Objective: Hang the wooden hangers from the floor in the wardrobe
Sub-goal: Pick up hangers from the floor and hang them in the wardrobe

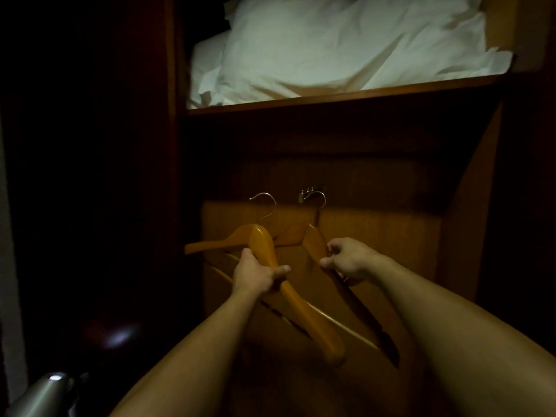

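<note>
**Desk:** What's on the head feed?

**Me:** I have both hands up inside the wardrobe (469,224), each with a wooden hanger. My left hand (259,275) has fingers and thumb wrapped round one arm of the lighter hanger (304,308), just below the bend. That hanger is tilted, with the gripped arm running down toward me. The lighter hanger's hook (265,206) is up in the air, to the left of the rail fitting.

**Desk:** And the right?

**Me:** My right hand (346,260) pinches the darker hanger (313,245) between thumb and curled fingers, close under its neck. The darker hanger's hook (319,200) reaches up to a small metal fitting (310,190) on the back panel. It's dim there, so I can't tell whether the hook sits over the fitting or just beside it.

**Desk:** Are the hangers touching?

**Me:** They're side by side and near each other, lighter one on the left. I can't tell whether they touch.

**Desk:** Anything else?

**Me:** A white pillow (331,46) lies on the shelf (331,99) above. At bottom left there's a shiny metal object (45,389), too dark to name.
</note>
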`<state>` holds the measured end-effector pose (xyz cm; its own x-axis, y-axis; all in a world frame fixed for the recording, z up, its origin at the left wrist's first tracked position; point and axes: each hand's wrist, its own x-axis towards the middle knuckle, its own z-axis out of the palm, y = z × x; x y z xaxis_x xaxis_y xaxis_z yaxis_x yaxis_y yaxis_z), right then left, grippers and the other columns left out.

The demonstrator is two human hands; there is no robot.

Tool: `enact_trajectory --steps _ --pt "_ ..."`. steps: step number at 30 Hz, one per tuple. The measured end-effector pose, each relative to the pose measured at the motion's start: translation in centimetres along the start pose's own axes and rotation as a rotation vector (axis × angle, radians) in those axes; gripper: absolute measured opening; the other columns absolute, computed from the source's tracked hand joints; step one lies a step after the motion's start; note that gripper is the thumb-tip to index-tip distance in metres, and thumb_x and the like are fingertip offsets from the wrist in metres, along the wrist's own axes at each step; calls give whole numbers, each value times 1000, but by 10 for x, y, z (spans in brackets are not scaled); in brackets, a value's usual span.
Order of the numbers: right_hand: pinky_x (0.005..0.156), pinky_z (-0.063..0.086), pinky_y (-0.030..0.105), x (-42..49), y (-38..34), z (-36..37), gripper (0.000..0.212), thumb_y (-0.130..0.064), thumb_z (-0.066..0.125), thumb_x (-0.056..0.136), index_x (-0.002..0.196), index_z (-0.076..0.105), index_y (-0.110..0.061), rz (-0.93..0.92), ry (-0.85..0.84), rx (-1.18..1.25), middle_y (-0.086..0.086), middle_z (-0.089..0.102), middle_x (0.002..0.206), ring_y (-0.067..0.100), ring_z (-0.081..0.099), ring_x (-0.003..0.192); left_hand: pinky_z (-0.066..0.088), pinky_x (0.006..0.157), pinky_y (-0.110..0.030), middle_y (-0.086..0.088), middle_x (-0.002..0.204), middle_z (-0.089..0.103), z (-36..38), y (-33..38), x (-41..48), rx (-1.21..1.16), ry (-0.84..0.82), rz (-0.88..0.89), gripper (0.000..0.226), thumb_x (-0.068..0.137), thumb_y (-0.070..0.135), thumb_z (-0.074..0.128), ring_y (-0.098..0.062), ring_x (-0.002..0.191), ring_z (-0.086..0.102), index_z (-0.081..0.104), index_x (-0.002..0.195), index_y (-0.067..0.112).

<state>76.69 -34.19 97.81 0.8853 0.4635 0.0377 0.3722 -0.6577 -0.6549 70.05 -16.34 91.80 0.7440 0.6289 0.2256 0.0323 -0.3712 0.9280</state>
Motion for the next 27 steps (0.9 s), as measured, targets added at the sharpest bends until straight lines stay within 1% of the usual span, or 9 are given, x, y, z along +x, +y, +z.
enact_trajectory --steps 1,3,5,11,14,16,19,23,27 --pt "94 54 49 5 5 -5 17 -22 58 98 115 57 -19 -1 5 8 7 66 109 25 66 99 60 75 -41 -6 112 55 8 4 3 -20 4 -3 79 72 32 85 -24 88 64 39 133 13" --pt "93 55 47 16 14 -14 20 -23 58 98 118 56 -20 2 9 20 6 66 109 24 66 99 58 84 -47 -9 121 57 22 13 11 -36 27 -1 82 70 34 87 -30 100 63 39 134 13" --pt "90 55 44 26 22 -22 20 -24 58 99 119 55 -21 -1 7 9 6 65 112 25 66 100 56 87 -46 -9 123 56 35 22 16 -32 50 10 82 70 35 87 -33 108 61 40 133 12" --pt "86 54 41 52 41 -36 8 -24 57 99 107 56 -23 -7 11 -3 3 63 107 23 64 98 58 83 -47 -2 108 52 74 37 29 -62 47 0 76 71 30 87 -34 106 62 40 128 13" --pt "80 52 38 67 45 -43 4 -25 57 99 102 54 -24 -13 30 -26 2 61 102 21 62 93 58 81 -46 -1 106 54 94 36 37 -81 19 3 72 69 29 88 -29 98 62 40 121 15" --pt "81 52 38 77 45 -47 3 -25 57 99 99 54 -24 -9 47 -26 1 60 100 23 62 97 58 82 -46 1 103 53 106 34 42 -82 6 4 69 68 28 90 -26 97 60 40 114 19" --pt "85 53 40 91 44 -52 5 -25 58 99 99 53 -23 3 79 -23 1 59 98 25 62 100 59 80 -50 -3 104 59 119 33 52 -99 -22 -3 65 63 30 92 -29 93 66 40 102 24" --pt "77 49 36 113 45 -56 7 -24 58 99 95 54 -21 -5 131 -56 0 57 92 21 59 90 52 83 -38 1 101 57 131 32 68 -115 -62 18 63 67 30 90 -23 95 60 44 109 18" --pt "84 52 39 129 51 -59 10 -26 59 98 103 57 -18 24 182 -54 3 60 99 25 62 99 49 90 -41 -2 108 59 141 31 83 -149 -92 18 68 67 31 89 -28 106 59 49 120 13"
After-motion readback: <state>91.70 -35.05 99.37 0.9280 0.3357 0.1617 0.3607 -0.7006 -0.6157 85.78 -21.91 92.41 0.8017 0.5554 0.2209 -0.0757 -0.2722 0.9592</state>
